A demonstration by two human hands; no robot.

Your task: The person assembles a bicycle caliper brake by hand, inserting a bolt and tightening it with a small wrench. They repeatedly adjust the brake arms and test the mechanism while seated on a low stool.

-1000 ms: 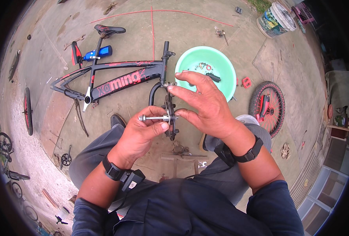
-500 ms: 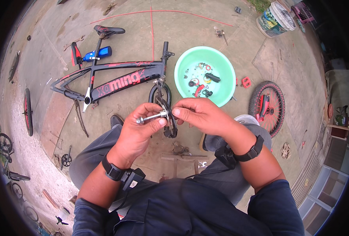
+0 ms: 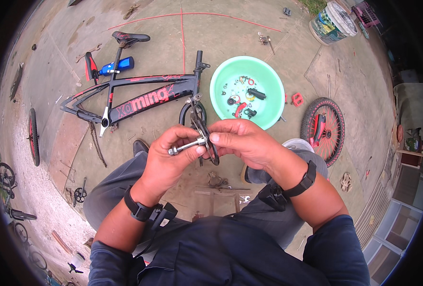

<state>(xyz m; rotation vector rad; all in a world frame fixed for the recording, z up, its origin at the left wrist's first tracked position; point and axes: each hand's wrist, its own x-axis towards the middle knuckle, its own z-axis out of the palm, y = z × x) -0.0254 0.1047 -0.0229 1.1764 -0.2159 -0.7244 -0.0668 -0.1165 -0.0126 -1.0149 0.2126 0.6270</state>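
Observation:
Between my two hands, in front of my chest, is a dark, thin bicycle part seen nearly edge-on [image 3: 215,153], curved like a ring or disc. A silver bolt-like axle [image 3: 185,146] with a nut on its end sticks out of it to the left. My left hand [image 3: 170,150] pinches the part beside the axle, the thumb below the shaft. My right hand [image 3: 240,143] grips its other side, thumb against the dark rim. Fingers cover much of it, so its exact kind cannot be made out.
Ahead lies a black-and-red bicycle frame [image 3: 144,101] with its saddle [image 3: 131,38]. A mint-green basin [image 3: 216,78] holds several small parts. To the right lie a red pedal [image 3: 297,99] and a wheel [image 3: 308,119]; a crank with chainring [image 3: 80,194] is at left.
The dark part has turned a little and its lower end sits higher. The axle's free end has dipped slightly. Both hands keep their grip, and my right fingers have shifted.

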